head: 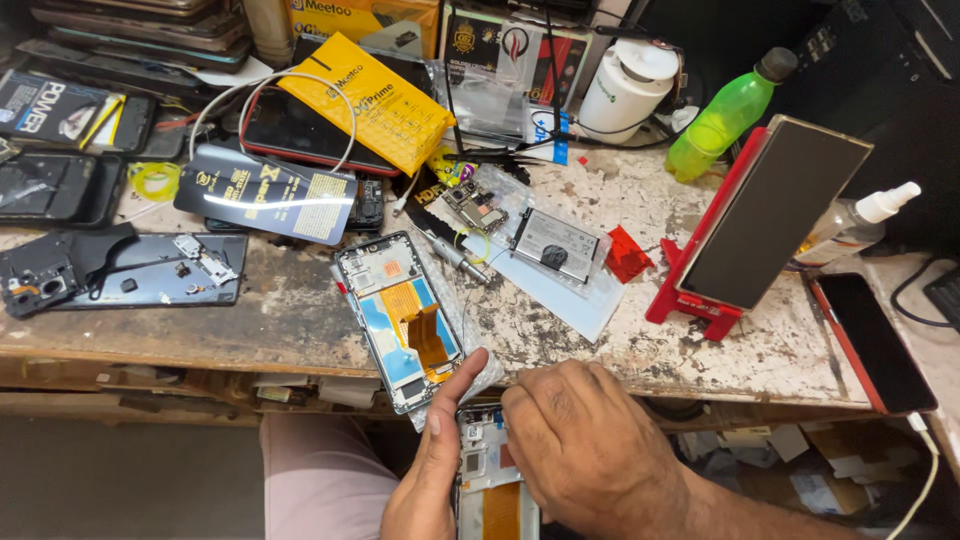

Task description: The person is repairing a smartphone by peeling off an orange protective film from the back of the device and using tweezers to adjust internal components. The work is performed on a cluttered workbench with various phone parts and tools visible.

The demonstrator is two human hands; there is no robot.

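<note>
Below the bench's front edge, my left hand (435, 465) grips the side of an opened phone frame (488, 485) with an orange flex strip, held over my lap. My right hand (590, 445) lies curled over the frame's upper right part, fingertips pressed on it. On the bench just above my hands lies a second opened phone (395, 315), its blue inside and orange flex cable showing. A small circuit board (476, 208), a flat battery (555, 244) and a metal screwdriver (450, 250) lie farther back, on clear plastic.
A dark slab stands on a red stand (690, 300) at the right. A green bottle (725, 115), a white jar (627, 88) and a spray bottle (860, 215) stand behind. Yellow packets, dark phone back covers (150, 270) and cables crowd the left.
</note>
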